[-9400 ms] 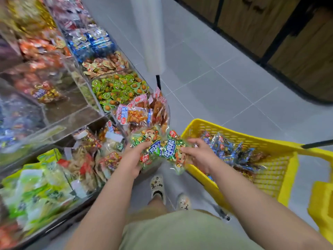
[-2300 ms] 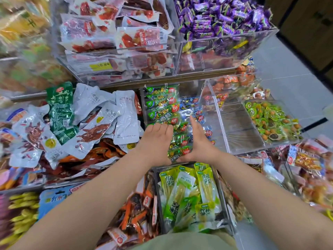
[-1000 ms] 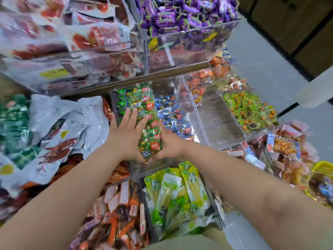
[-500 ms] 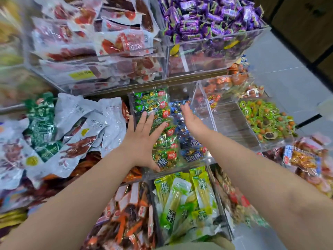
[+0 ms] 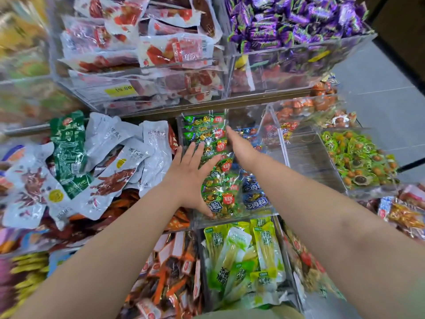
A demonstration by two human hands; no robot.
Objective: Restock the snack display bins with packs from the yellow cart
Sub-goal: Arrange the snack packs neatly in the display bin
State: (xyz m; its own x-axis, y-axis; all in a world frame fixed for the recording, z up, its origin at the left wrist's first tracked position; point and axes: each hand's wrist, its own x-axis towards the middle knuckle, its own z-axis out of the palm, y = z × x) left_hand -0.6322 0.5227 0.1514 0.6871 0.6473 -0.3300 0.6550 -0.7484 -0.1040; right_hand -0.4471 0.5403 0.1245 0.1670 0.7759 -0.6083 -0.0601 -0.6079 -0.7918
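From where I stand by the shelf, this looks like tidying rather than dropping stock. The green packs (image 5: 220,180) already lie in the clear bin (image 5: 259,215), shingled in a row from its back wall to its front lip, and neither hand has anything in its grasp. The left hand (image 5: 188,178) lies flat on the left flank of that row, fingers straight and fanned, thumb down near the bin's front lip. It seems to be pressing the slippery film wrappers so they cannot slide toward the white pouches (image 5: 119,157) heaped left of the bin. The right hand (image 5: 239,146) stands on edge, fingers straight, along the row's right flank, slotted between the green packs and the blue packs (image 5: 253,196) that share the bin's right half. It looks placed there as a fence, to stop the two kinds mixing while the row is squared up. Hemmed in from both sides like that, the packs can be nudged into line with their labels facing up for shoppers. The purple sweets (image 5: 294,17) sit heaped on the tier above the bin, and the yellow-green packs (image 5: 241,261) lie below its front lip. The yellow cart is out of view, so I can't tell how much is left to bring over. My guess is this bin is close to done.
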